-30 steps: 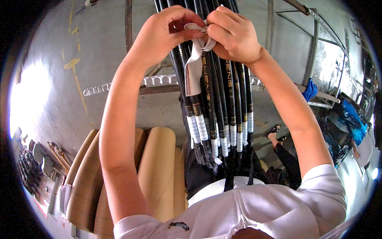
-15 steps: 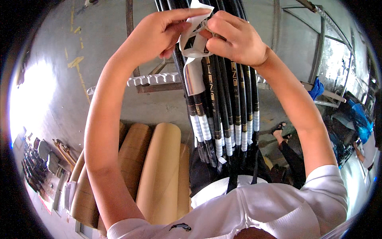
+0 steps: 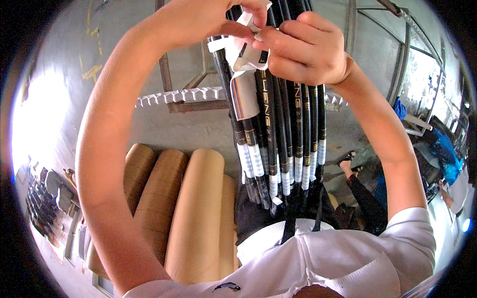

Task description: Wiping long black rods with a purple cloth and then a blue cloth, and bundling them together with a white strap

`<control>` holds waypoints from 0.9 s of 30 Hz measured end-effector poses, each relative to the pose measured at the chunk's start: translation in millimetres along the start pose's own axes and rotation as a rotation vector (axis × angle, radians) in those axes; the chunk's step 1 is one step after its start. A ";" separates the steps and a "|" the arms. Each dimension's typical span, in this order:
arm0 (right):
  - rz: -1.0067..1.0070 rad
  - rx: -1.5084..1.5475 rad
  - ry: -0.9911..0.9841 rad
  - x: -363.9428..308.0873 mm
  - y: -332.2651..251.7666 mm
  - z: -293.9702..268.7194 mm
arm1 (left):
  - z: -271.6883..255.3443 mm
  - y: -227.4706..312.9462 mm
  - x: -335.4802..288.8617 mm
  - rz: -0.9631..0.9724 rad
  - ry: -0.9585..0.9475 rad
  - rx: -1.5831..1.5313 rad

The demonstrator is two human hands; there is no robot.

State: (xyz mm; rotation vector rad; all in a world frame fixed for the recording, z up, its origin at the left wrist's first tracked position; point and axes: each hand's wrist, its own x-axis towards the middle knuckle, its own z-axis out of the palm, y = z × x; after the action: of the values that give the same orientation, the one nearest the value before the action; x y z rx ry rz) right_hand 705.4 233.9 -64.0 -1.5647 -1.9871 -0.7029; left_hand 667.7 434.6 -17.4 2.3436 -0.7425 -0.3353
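Note:
In front of me a bundle of long black poles (image 3: 285, 129) runs away from my body, with gold lettering along the shafts and white wrapped bands (image 3: 255, 159) near their close ends. A loose white strip (image 3: 243, 52), paper or thin film, curls over the far part of the bundle. Its hanging end with coloured stripes (image 3: 244, 97) lies against the left-hand poles. My left hand (image 3: 218, 20) pinches the strip between thumb and fingers. Fingers curled, my right hand (image 3: 308, 49) grips the strip right beside the left fingertips. What lies between the fingertips is partly hidden.
Several thick brown rolls (image 3: 196, 198) lie at the lower left. A metal frame bar wrapped in white (image 3: 184, 96) crosses behind the poles. Another person's leg and sandalled foot (image 3: 349, 161) show at the right, near blue plastic (image 3: 449, 156).
My left hand has moved up and right, closing its thumb and fingers on the strip beside my right hand. The strip is more crumpled, and my left forearm has swung outward.

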 end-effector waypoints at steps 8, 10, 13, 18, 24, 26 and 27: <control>0.212 0.054 0.289 -4.2 3.6 15.0 | -7.7 7.5 0.0 -0.136 -0.041 0.327; 0.318 0.165 0.141 -8.3 -2.9 3.9 | -5.7 7.9 -6.0 -0.101 0.031 0.293; 0.497 0.315 -0.070 -31.4 -21.8 -12.2 | -5.4 -5.8 -17.5 -0.137 0.060 0.288; 0.737 0.392 -0.180 -59.4 -41.7 -19.8 | 26.4 -53.5 -53.4 -0.075 0.321 0.426; 1.639 0.890 0.215 -113.9 -56.5 -41.7 | 117.4 60.6 -108.3 -0.935 0.606 -0.745; 1.937 1.355 0.172 -162.8 -73.7 -39.2 | 179.4 107.8 -133.6 -0.943 0.696 -1.057; 2.062 1.508 0.092 -177.0 -87.1 -33.4 | 211.3 122.1 -133.8 -0.980 0.737 -1.209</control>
State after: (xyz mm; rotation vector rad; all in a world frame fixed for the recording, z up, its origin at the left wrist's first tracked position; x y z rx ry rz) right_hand 659.2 67.9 -165.7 -1.3275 0.2211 1.1844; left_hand 421.0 329.4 -91.8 1.2655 0.8265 -0.1852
